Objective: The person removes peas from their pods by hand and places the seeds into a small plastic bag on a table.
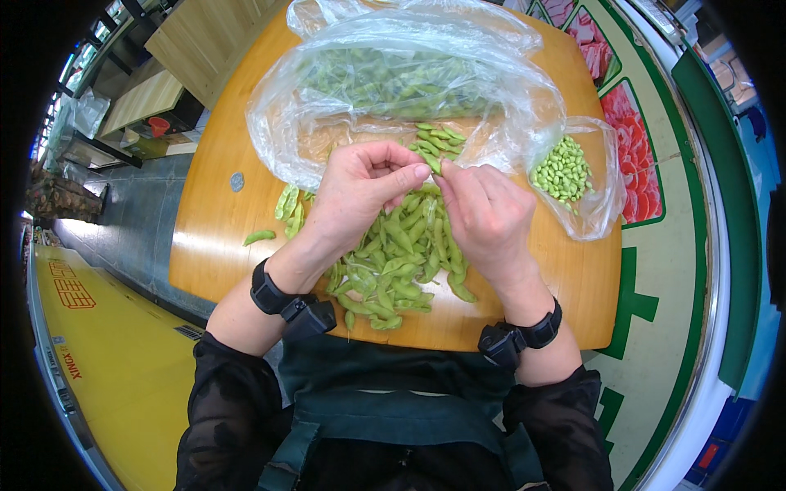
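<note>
Between the fingertips of both hands is a green soybean pod (433, 163). My left hand (373, 181) pinches one end with thumb and forefinger, and my right hand (485, 212) grips the other. Below them spreads a heap of soybean pods (393, 264) on the wooden table (212, 208). A few pods (439, 140) lie just beyond my fingers, at the mouth of a large clear plastic bag (276, 92) full of more pods. Shelled green beans (562, 169) sit in a smaller clear plastic bag (599, 212) to the right.
At the table's left are flattened, split-looking pods (287, 202), a single pod (259, 237) and a coin-like silver disc (237, 181). A yellow chest freezer (116, 344) stands at lower left. A cabinet with food pictures (635, 153) borders the table's right side.
</note>
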A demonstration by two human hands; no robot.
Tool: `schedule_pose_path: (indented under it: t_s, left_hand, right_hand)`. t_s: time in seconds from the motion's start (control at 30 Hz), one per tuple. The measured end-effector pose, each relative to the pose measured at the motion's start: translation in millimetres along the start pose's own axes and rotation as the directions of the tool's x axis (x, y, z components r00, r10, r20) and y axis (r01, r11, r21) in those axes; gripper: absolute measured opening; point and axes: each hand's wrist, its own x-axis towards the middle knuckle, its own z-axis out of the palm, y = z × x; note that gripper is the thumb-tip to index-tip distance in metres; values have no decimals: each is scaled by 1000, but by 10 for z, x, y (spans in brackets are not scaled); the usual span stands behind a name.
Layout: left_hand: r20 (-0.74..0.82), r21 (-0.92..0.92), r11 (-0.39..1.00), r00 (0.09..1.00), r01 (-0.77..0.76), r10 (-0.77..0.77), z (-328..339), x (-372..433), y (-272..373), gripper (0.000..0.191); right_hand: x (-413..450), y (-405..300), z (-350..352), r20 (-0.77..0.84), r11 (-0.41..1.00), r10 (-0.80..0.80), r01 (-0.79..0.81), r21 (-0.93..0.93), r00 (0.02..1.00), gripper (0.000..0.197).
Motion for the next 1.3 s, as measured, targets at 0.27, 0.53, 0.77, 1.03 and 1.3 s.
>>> schedule_pose_path:
  t_s: [0.27, 0.53, 0.77, 1.03, 1.3]
  left_hand:
    - [-5, 21, 1000, 1000, 6, -6, 0, -5, 20, 6]
    - [-16, -67, 996, 998, 52, -53, -32, 9, -27, 5]
    - [-34, -112, 992, 998, 50, -55, -5, -11, -13, 5]
    - [114, -86, 989, 987, 123, -113, -65, -34, 103, 4]
    - [295, 70, 989, 944, 131, -146, -77, -18, 110, 2]
  right_hand:
    - [-17, -32, 1, 29, 993, -81, 83, -86, 996, 12]
    - [-40, -134, 52, 48, 999, -8, 10, -36, 999, 9]
    - [-39, -123, 76, 101, 827, 343, -351, 438, 934, 16]
    - [12, -27, -98, 424, 552, 409, -589, 590, 808, 18]
    - [85, 96, -203, 812, -31, 289, -843, 537, 506, 10]
